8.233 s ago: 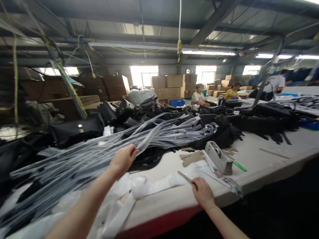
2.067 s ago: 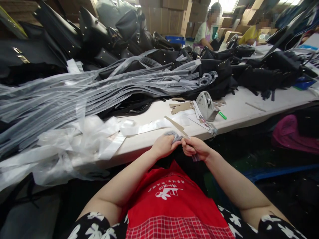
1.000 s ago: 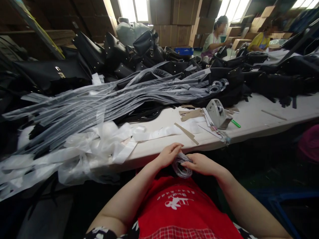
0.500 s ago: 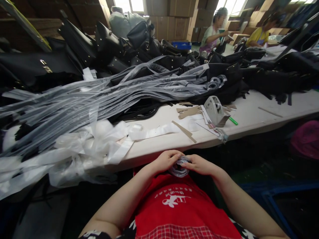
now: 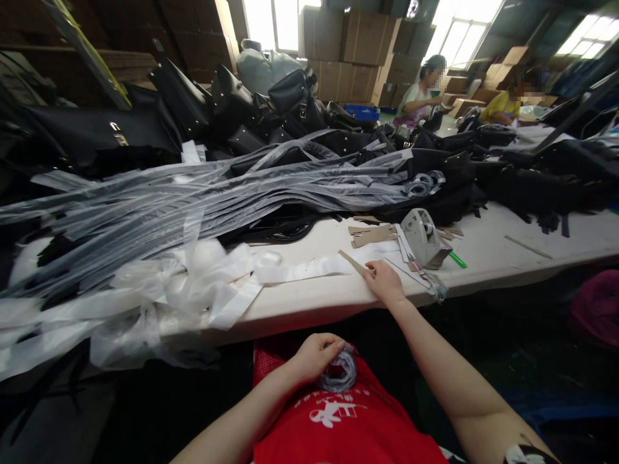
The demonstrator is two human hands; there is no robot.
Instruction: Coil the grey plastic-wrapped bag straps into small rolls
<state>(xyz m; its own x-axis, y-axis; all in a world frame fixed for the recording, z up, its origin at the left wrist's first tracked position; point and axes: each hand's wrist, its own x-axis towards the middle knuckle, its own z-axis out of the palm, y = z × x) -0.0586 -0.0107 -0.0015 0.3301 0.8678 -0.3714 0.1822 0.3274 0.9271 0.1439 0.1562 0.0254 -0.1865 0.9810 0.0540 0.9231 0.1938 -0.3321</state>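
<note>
My left hand [image 5: 316, 356] is closed on a coiled strap in clear plastic wrap [image 5: 340, 372], held in front of the red apron. Out at the table's front edge, my right hand [image 5: 384, 281] has its fingers closed over the near end of a thin brown cardboard strip [image 5: 352, 261]. The strip's far end still lies on the table. Just right of that hand stands a grey tape dispenser [image 5: 422, 238], with cut card pieces [image 5: 372, 235] beside it. More wrapped coils [image 5: 424, 183] sit behind the dispenser.
Long plastic-wrapped straps [image 5: 251, 187] spread over the left of the white table [image 5: 300, 299]. Crumpled clear film [image 5: 164, 283] hangs over its front edge. Black bags [image 5: 188, 96] pile up behind. A green pen [image 5: 457, 260] lies right of the dispenser. Two people sit farther back.
My right hand has left the coil and reached forward to the cardboard strip on the table. The left hand keeps the coil, now slightly lower. The view has tilted up.
</note>
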